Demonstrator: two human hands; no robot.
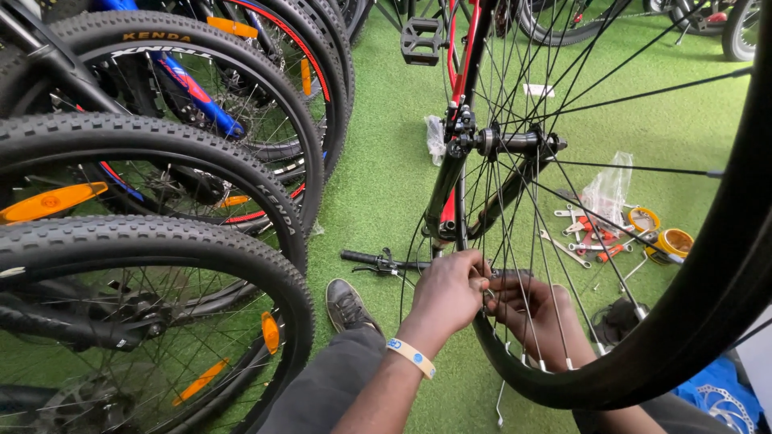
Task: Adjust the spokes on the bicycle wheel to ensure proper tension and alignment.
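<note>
A bicycle stands upside down before me, its spoked front wheel (683, 321) close to the camera and the hub (515, 143) held in the black and red fork (450, 177). My left hand (449, 293), with a pale wristband, pinches a small part at the spokes near the rim. My right hand (535, 309) reaches through the spokes from the other side, its fingers closed on something small that I cannot make out. Black handlebars (378, 260) lie on the green turf just beyond my hands.
Several bicycles with knobby tyres (161, 233) stand packed at the left. My shoe (347, 305) rests on the green turf (386, 120). Wrenches and pliers (583, 237), two yellow tins (671, 241) and a plastic bag (609, 186) lie at the right. A pedal (422, 40) hangs above.
</note>
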